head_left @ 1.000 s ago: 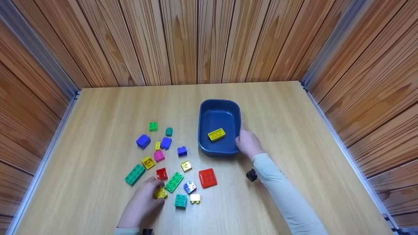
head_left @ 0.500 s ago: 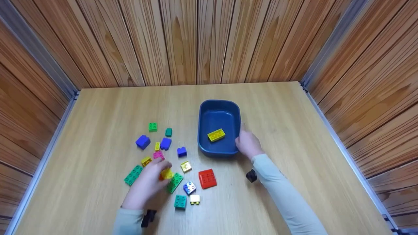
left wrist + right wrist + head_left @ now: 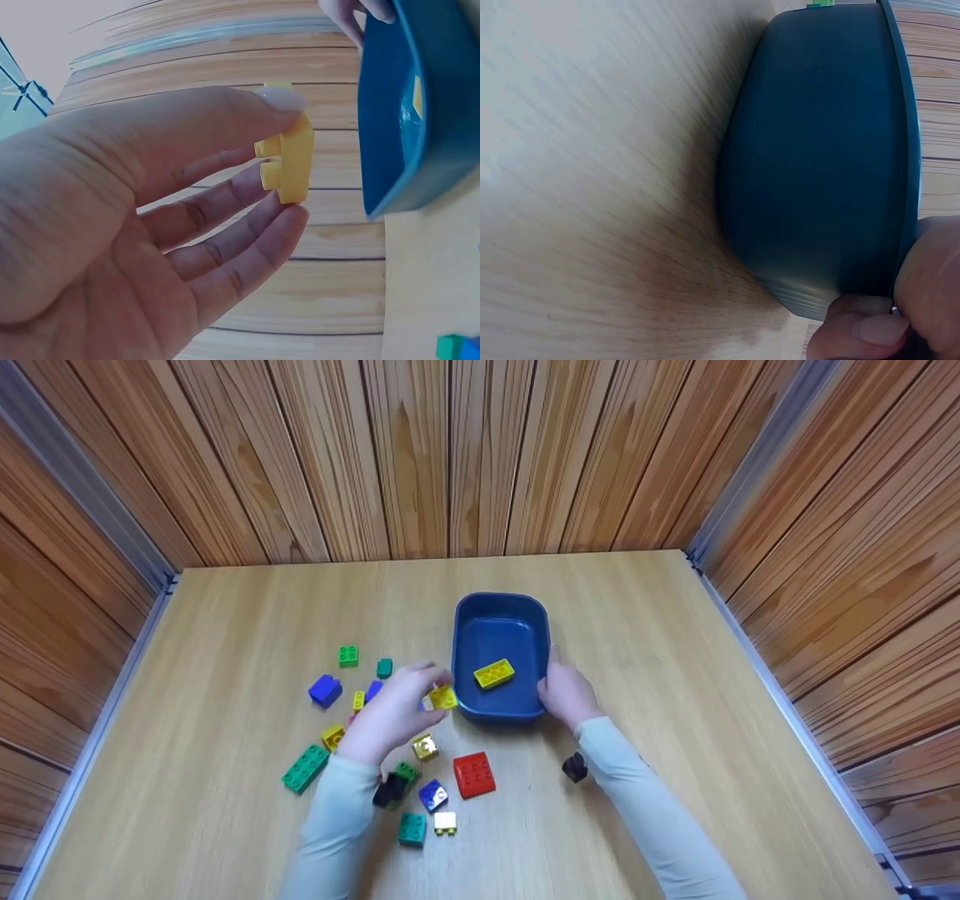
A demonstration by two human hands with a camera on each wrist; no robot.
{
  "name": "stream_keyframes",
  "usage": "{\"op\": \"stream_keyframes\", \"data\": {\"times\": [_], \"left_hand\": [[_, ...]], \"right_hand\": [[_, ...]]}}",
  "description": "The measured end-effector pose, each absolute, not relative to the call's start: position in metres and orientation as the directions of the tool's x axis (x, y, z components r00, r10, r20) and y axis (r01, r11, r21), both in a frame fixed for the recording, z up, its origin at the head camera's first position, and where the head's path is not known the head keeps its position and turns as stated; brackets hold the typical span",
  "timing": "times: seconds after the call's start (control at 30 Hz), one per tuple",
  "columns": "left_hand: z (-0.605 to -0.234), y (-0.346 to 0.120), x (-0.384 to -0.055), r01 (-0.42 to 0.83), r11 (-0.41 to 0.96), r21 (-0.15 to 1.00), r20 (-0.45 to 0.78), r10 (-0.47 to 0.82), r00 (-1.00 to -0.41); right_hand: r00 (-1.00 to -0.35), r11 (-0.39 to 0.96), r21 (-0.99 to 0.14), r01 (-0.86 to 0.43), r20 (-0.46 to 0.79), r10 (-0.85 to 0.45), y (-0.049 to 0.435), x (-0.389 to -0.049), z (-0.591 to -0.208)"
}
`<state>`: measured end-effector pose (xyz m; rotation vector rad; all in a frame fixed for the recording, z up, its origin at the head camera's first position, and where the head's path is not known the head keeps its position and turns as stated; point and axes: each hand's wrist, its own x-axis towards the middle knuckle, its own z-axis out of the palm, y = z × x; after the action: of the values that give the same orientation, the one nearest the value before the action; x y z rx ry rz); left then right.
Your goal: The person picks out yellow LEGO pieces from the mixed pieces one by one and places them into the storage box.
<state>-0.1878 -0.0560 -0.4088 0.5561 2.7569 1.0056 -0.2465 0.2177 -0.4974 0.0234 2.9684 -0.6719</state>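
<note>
My left hand (image 3: 394,712) pinches a small yellow toy brick (image 3: 297,161) between thumb and fingertips, its studs facing the palm in the left wrist view. In the head view that brick is at the left rim of a dark blue plastic bin (image 3: 501,715). Inside the bin lies a longer yellow brick (image 3: 493,674), hollow side up. On the opposite side, my right hand (image 3: 570,694) grips the bin's rim, one finger stretched along the outer wall. From the right wrist, the bin's side (image 3: 817,150) fills much of the view, with fingertips (image 3: 881,328) at its rim.
Several loose bricks lie left and in front of the bin, among them a long green brick (image 3: 304,769), a red brick (image 3: 474,775), a blue brick (image 3: 325,691) and a teal brick (image 3: 412,829). My left forearm covers part of the group. Wood-panelled walls (image 3: 405,457) enclose the table.
My left hand has lifted the small yellow brick from among the others and carried it right and away from me to the bin. My right hand and the bin have stayed put.
</note>
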Motion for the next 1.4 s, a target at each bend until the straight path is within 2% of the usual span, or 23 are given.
{"op": "stream_keyframes", "data": {"times": [0.23,0.47,0.8,1.1,1.4], "left_hand": [[-0.408,-0.041,-0.208,0.324,0.672,0.666,0.006,0.43,-0.903],[-0.411,-0.029,-0.223,0.31,0.666,0.678,-0.004,0.426,-0.905],[-0.407,-0.012,-0.251,0.321,0.605,0.729,0.025,0.445,-0.895],[-0.404,0.004,-0.282,0.272,0.606,0.747,-0.015,0.425,-0.905],[-0.422,0.013,-0.303,0.257,0.633,0.73,-0.051,0.426,-0.903]], "right_hand": [[-0.993,0.898,-0.437,0.058,-0.121,0.006,0.218,-0.246,-0.496],[-0.997,0.917,-0.397,0.022,-0.076,-0.009,0.219,-0.247,-0.495],[-0.993,0.905,-0.42,0.062,-0.116,0.014,0.222,-0.247,-0.494],[-0.993,0.898,-0.434,0.075,-0.114,0.028,0.222,-0.246,-0.494],[-0.998,0.912,-0.408,0.033,-0.063,0.008,0.217,-0.248,-0.499]]}}
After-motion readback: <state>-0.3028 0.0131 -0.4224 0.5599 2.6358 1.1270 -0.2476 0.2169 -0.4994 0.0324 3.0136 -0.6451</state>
